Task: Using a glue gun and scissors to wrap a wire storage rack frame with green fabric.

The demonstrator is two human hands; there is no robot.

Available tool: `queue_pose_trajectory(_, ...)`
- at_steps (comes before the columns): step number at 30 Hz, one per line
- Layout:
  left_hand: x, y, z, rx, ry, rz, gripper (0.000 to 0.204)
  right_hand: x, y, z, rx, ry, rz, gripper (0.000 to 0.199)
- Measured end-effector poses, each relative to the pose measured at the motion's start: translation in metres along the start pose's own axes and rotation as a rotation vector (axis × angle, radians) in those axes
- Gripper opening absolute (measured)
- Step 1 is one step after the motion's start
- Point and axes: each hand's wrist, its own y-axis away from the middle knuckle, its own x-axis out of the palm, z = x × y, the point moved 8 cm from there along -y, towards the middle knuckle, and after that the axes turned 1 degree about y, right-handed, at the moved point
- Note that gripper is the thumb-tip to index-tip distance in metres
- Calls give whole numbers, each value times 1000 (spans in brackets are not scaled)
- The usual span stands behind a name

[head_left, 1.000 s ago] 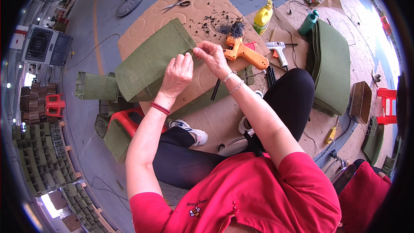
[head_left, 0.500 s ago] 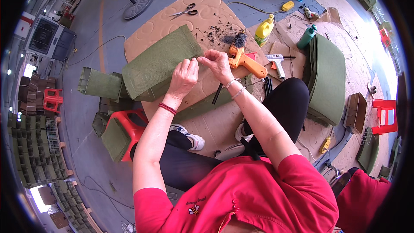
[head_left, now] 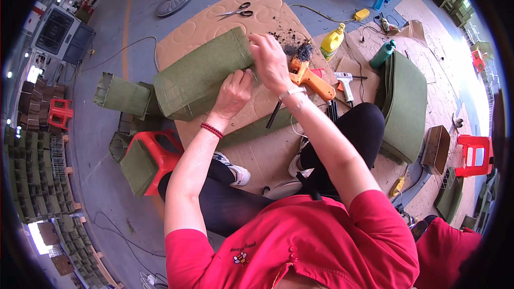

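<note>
A green felt box (head_left: 201, 77) lies tilted on the cardboard in front of me, its open-looking right end toward my hands. My left hand (head_left: 234, 96) is closed in a pinch at the near corner of that end; what sits between the fingertips is too small to make out. At the far corner, my right hand (head_left: 271, 63) is bent with its fingers drawn together beside the felt edge, and whatever they hold is hidden. Just right of my right hand lies an orange hot glue gun (head_left: 316, 83) with a dark-crusted nozzle. A white glue gun (head_left: 345, 85) is beyond it.
Scissors (head_left: 235, 12) lie on the cardboard sheet (head_left: 184, 35). A yellow bottle (head_left: 332, 42) and a green bottle (head_left: 382, 53) stand to the right, near stacked green felt (head_left: 408, 107). A red stool (head_left: 160, 152) holds felt at left. Cords cross the floor.
My right hand has moved up along the felt box's end, away from my left hand. My left hand has shifted slightly right and nearer to me. The view has shifted slightly.
</note>
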Motion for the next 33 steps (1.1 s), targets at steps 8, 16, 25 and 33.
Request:
queue_pose_trajectory(8, 9, 6, 3, -55, 66, -9, 12, 47, -1, -17, -114, 178, 141, 38)
queue_pose_trajectory(16, -13, 14, 10, -280, 147, -117, 14, 60, -1, -23, -100, 199, 160, 39)
queue_pose_trajectory(25, 64, 108, 25, -1657, 1577, -584, 31, 63, 0, -27, -38, 176, 205, 37)
queue_pose_trajectory(33, 67, 91, 36, -1472, 1385, -507, 30, 63, 1, -30, -35, 164, 237, 38)
